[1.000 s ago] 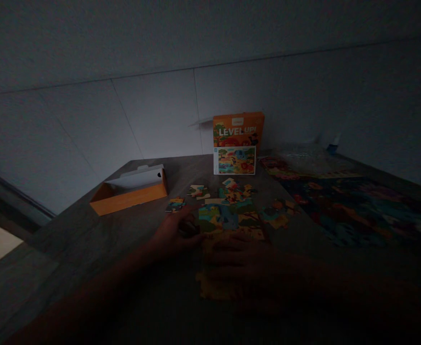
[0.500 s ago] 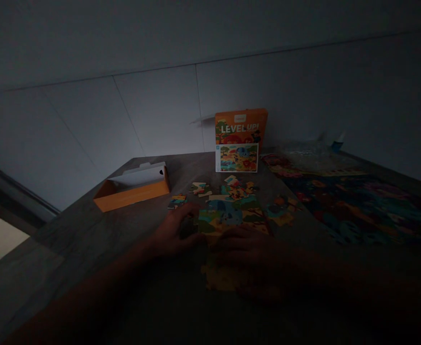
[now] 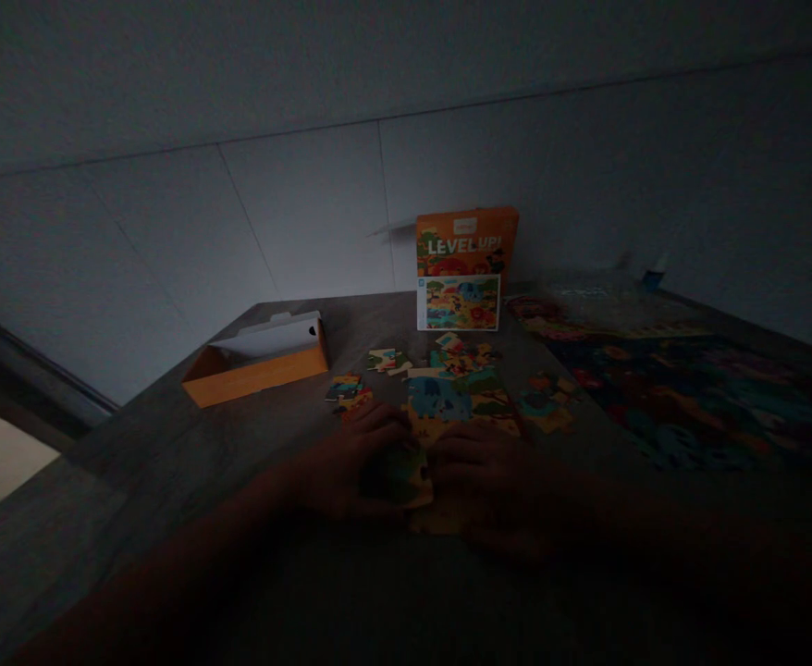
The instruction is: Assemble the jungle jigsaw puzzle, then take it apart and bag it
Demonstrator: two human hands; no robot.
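In the dim light my left hand [image 3: 337, 467] curves round a green and yellow section of jigsaw puzzle [image 3: 416, 476], thumb along its near edge and fingers at its far edge. My right hand [image 3: 496, 467] lies over the right side of the puzzle, fingers stretched across it, hiding much of that part. Beyond the hands shows a joined puzzle part with a blue elephant [image 3: 440, 398]. Whether the two parts are locked together I cannot tell. Loose puzzle pieces [image 3: 347, 388] lie just past my left fingers.
An orange open box tray [image 3: 260, 375] stands at the left. At the back, an orange "LEVEL UP!" box [image 3: 465, 231] stands upright behind a picture card [image 3: 461, 303]. More pieces [image 3: 548, 402] lie right of the puzzle, beside a dark colourful puzzle [image 3: 697, 398] and clear plastic [image 3: 593, 296].
My left hand has moved right and now has the green and yellow section within its grip. The elephant part has shifted slightly right and away. My right hand stays over the puzzle.
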